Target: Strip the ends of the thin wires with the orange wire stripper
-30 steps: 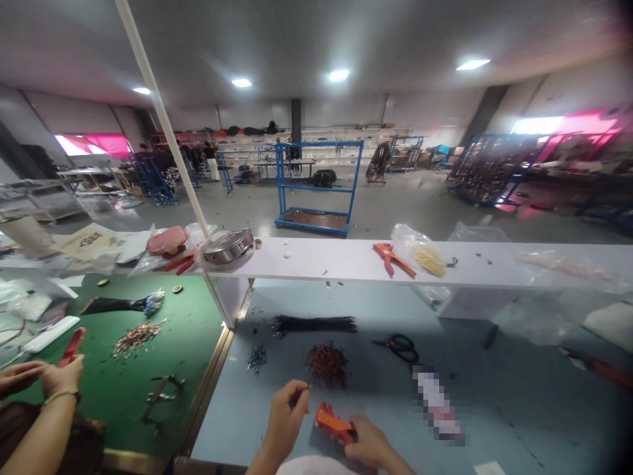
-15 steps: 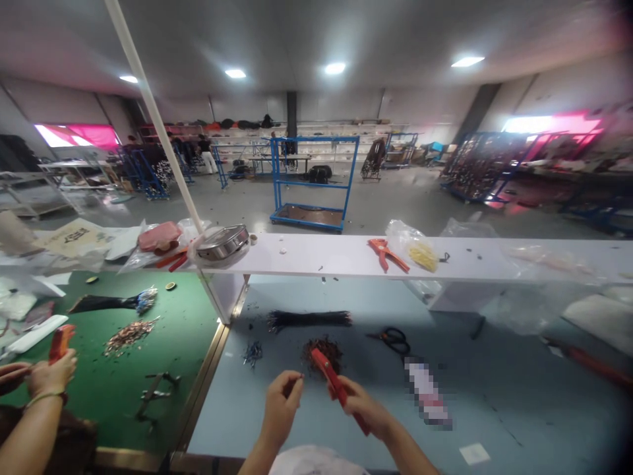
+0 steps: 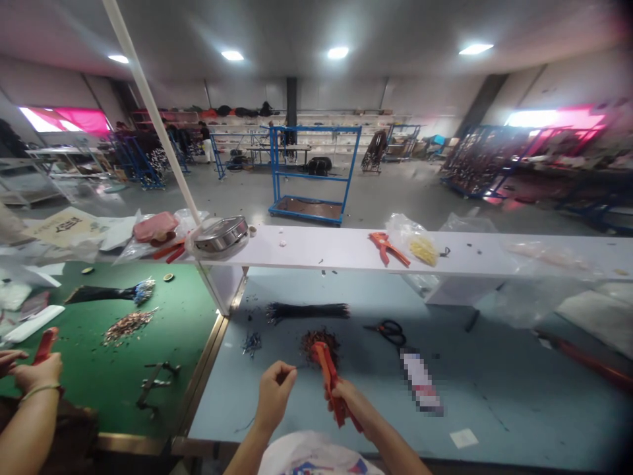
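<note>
My left hand (image 3: 274, 390) is closed in a pinch on a thin dark wire (image 3: 300, 367), whose tip sticks out to the right of the fingertips. My right hand (image 3: 352, 404) grips red hand pliers (image 3: 327, 369), with the handles slightly apart. The pliers' head lies over the near part of a heap of small copper-coloured terminals (image 3: 312, 338); whether anything sits in the jaws is too small to tell. Beyond the heap, a bundle of black wires (image 3: 307, 311) lies crosswise. To its left is a small pile of bluish bits (image 3: 252, 343).
Black-handled scissors (image 3: 391, 331) and a pixelated item (image 3: 420, 381) lie to the right. A white shelf (image 3: 336, 251) crosses the far table edge, holding orange pliers (image 3: 387, 249) and a round metal tin (image 3: 221, 233). At left, a co-worker's hand (image 3: 37, 373) works over a green table.
The pliers have swung to a steeper angle. My left hand has shifted a little left, and a thin dark strand now shows on the table to its left. The view has tilted slightly.
</note>
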The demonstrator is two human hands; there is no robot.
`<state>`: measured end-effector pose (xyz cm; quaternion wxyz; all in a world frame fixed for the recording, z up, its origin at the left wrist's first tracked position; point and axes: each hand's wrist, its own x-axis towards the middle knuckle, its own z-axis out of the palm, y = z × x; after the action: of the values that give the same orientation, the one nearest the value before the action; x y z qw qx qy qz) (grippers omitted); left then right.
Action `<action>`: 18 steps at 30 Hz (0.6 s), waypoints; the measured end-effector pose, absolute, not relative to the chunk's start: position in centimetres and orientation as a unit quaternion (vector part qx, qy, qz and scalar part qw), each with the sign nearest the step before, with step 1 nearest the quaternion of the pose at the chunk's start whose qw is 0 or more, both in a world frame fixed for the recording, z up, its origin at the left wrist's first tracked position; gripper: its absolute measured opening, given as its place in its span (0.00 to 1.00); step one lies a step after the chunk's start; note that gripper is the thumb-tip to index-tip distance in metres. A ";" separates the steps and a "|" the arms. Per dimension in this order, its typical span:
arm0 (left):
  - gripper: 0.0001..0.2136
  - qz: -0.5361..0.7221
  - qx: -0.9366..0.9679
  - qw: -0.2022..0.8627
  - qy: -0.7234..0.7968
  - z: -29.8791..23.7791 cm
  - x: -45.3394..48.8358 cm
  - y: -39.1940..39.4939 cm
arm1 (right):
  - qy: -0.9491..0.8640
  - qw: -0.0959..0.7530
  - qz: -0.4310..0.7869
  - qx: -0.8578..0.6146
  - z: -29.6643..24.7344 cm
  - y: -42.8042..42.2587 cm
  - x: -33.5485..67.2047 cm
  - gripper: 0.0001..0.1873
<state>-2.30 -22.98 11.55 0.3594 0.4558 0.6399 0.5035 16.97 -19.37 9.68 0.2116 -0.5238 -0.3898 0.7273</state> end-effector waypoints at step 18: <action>0.08 0.384 0.567 0.353 0.638 11.9 1.4 -23.9 | -0.448 0.388 0.642 -0.486 12.4 -20.6 14.9 0.19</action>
<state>1.42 -23.87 11.90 0.3526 0.5667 0.6382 0.3837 14.87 -20.62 12.44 0.3879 -0.4859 -0.4479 0.6425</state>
